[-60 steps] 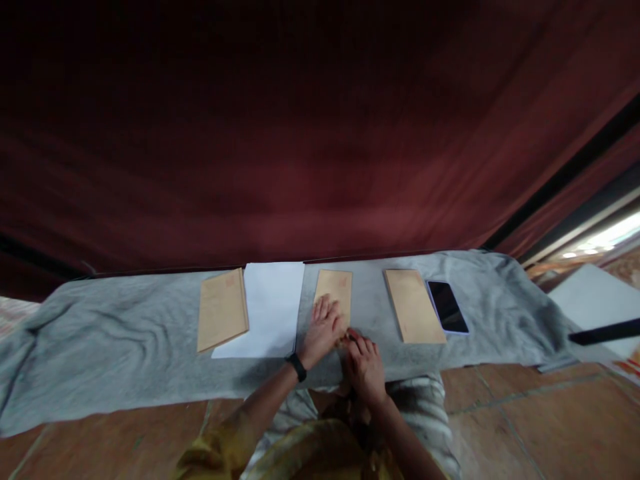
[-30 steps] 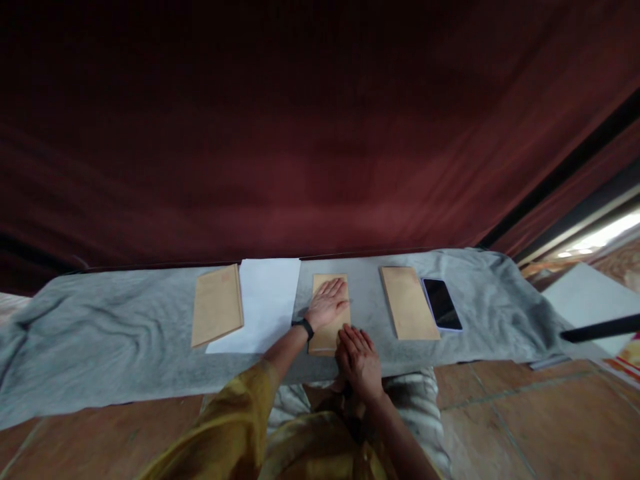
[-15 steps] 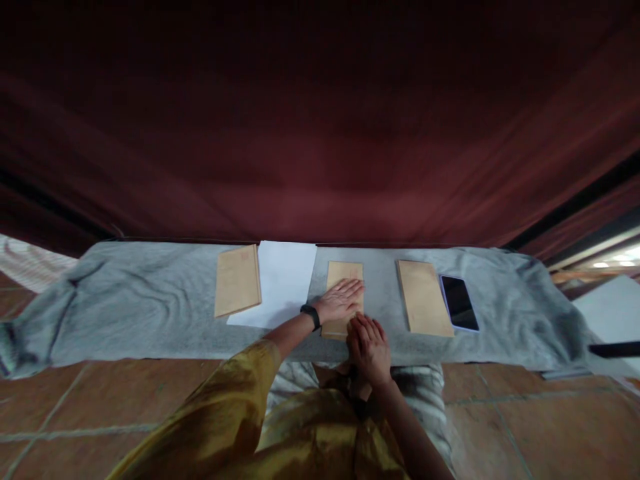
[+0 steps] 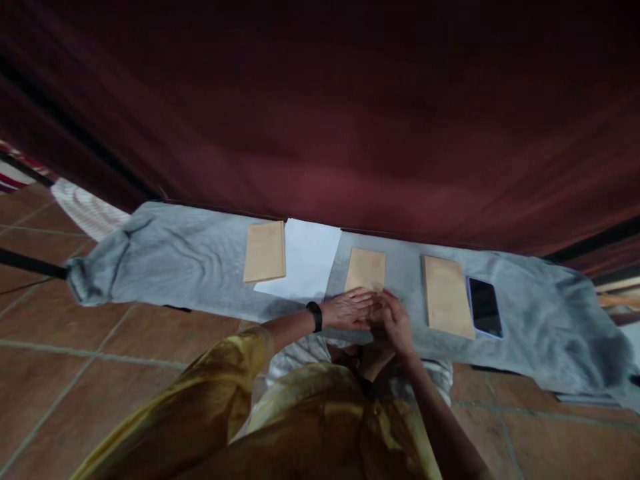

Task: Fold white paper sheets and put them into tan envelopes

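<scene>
A small brown paper envelope (image 4: 367,269) with a faint reddish mark lies on the grey cloth in front of me. My left hand (image 4: 350,309), with a black band on the wrist, rests flat across its lower part, fingers stretched out to the right. My right hand (image 4: 399,325) is at the envelope's lower right edge. Its fingers are bent and appear to pinch the paper there, close to the left fingertips. The two hands cover the envelope's near end.
Left of it, a stack of brown envelopes (image 4: 265,251) overlaps white paper (image 4: 310,257). To the right lie more stacked brown envelopes (image 4: 449,297) and a phone (image 4: 485,307). The grey cloth (image 4: 175,260) covers a narrow surface, with a dark red fabric (image 4: 320,147) behind it.
My left hand has slid down the envelope toward its near end. The right hand has risen to the envelope's right edge. The whole view has shifted and tilted.
</scene>
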Action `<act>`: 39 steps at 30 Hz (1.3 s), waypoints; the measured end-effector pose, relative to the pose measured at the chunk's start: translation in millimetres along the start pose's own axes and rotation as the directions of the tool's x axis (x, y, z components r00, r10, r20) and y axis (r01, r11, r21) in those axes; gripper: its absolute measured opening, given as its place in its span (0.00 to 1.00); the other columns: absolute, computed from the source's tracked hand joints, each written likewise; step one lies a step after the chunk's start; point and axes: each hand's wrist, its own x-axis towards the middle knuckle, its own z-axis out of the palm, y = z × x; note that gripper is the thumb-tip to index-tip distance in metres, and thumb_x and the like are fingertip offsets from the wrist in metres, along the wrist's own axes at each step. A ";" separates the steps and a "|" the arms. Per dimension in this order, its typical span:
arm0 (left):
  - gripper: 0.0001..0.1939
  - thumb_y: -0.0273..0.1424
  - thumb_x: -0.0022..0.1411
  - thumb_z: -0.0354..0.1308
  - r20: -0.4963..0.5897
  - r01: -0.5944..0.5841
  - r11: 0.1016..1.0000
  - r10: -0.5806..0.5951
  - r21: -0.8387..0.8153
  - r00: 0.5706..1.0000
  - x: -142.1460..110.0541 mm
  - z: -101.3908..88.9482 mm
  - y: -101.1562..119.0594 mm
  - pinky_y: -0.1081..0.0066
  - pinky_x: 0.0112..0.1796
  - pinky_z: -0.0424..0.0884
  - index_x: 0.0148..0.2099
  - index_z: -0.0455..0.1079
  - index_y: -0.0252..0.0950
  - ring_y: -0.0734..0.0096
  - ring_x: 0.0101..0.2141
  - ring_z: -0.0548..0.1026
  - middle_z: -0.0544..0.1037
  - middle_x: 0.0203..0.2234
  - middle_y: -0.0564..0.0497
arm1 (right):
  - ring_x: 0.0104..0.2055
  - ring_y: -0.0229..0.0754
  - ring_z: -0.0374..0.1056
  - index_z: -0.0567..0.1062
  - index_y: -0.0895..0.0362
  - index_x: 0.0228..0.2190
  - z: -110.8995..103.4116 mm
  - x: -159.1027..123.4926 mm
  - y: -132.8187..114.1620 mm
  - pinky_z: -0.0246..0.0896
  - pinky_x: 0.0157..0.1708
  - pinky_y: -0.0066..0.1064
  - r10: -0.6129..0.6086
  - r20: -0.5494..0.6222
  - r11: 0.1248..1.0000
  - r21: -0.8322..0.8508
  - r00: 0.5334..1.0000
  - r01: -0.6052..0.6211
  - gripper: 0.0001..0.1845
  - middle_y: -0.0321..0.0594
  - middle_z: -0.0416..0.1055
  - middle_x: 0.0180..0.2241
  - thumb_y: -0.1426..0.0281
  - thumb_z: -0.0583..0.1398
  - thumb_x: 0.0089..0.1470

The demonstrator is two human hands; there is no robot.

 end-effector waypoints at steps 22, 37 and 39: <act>0.21 0.33 0.73 0.48 -0.016 0.079 0.996 -0.079 0.030 0.997 -17.2 5.9 21.4 0.64 0.66 0.54 0.63 0.68 0.37 0.63 0.63 0.66 0.71 0.62 0.44 | 0.70 0.49 0.52 0.54 0.59 0.68 1.6 34.3 13.9 0.47 0.67 0.52 -0.223 0.348 0.868 -0.355 0.911 0.348 0.30 0.50 0.55 0.68 0.63 0.43 0.70; 0.20 0.28 0.72 0.47 -0.120 0.169 0.952 -0.204 -0.256 0.972 -15.8 1.0 13.3 0.64 0.63 0.63 0.62 0.69 0.36 0.67 0.60 0.70 0.74 0.58 0.45 | 0.65 0.48 0.61 0.60 0.53 0.65 -20.9 -37.0 -20.4 0.53 0.66 0.53 -0.150 0.220 0.957 -0.214 0.964 0.198 0.26 0.47 0.66 0.63 0.68 0.46 0.69; 0.20 0.26 0.71 0.49 -0.100 0.180 0.945 -0.215 -0.274 0.971 -15.8 1.1 12.2 0.64 0.63 0.62 0.62 0.68 0.38 0.67 0.60 0.70 0.74 0.59 0.46 | 0.66 0.49 0.59 0.59 0.54 0.66 -14.9 -44.6 -32.6 0.53 0.66 0.54 -0.130 0.165 0.960 -0.227 0.978 0.166 0.26 0.47 0.65 0.63 0.69 0.47 0.68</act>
